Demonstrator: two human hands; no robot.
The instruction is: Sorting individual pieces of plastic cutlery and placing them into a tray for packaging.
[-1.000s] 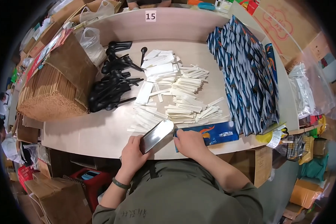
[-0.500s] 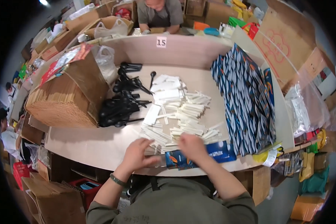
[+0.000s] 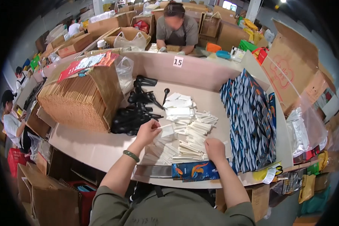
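My left hand (image 3: 148, 132) is closed in a pinch on a small white packet (image 3: 167, 131) above the middle of the table. To its left lies a heap of black plastic spoons (image 3: 133, 117). My right hand (image 3: 216, 150) is curled into a fist beside the pile of slim white sticks (image 3: 194, 145); what it holds, if anything, is hidden. Flat white packets (image 3: 179, 101) lie behind the sticks. Under my right wrist, a dark blue printed pouch (image 3: 195, 171) lies along the table's front edge.
A stack of brown cardboard (image 3: 73, 105) stands at the left. Rows of upright blue pouches (image 3: 250, 124) fill the right side. A low partition (image 3: 154, 66) closes the back; behind it a co-worker (image 3: 177, 30) leans over another table. Yellow-handled scissors (image 3: 269, 174) lie at the right front.
My left hand has moved up and away from the table's front edge and now pinches a white packet. My right hand has shifted right, off the blue pouch. The view has tilted up.
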